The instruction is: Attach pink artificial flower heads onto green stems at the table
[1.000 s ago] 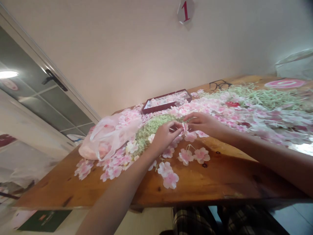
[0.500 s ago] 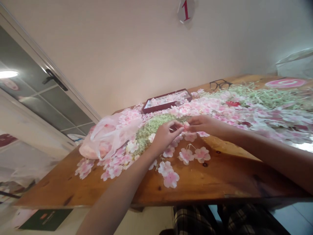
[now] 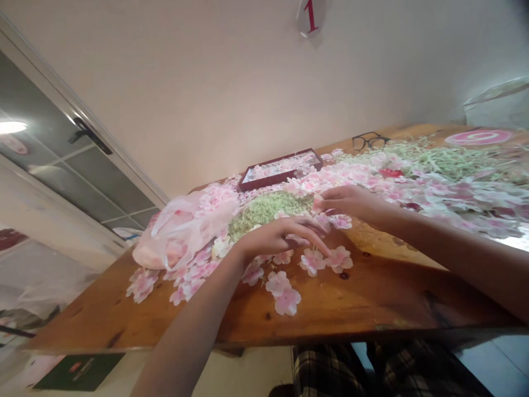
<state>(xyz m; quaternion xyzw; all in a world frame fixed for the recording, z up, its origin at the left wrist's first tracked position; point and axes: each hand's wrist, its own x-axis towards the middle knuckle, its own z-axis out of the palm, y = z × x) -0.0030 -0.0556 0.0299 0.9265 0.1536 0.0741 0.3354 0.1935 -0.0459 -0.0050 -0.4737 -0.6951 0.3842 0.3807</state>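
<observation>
Left hand [image 3: 285, 234] (loosely spread) neared paired blossoms [image 3: 339, 261].

Pink flower [image 3: 317, 204] in right hand [image 3: 347, 201]; pink-white flower pair [image 3: 339, 260] near left hand [image 3: 285, 234].

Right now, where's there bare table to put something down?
On the wooden table, between the paired blossoms, right arm and front edge, and at the front-left corner, beside the leftmost blossoms. It's crowded around the green shreds, pink bag and box.
</observation>
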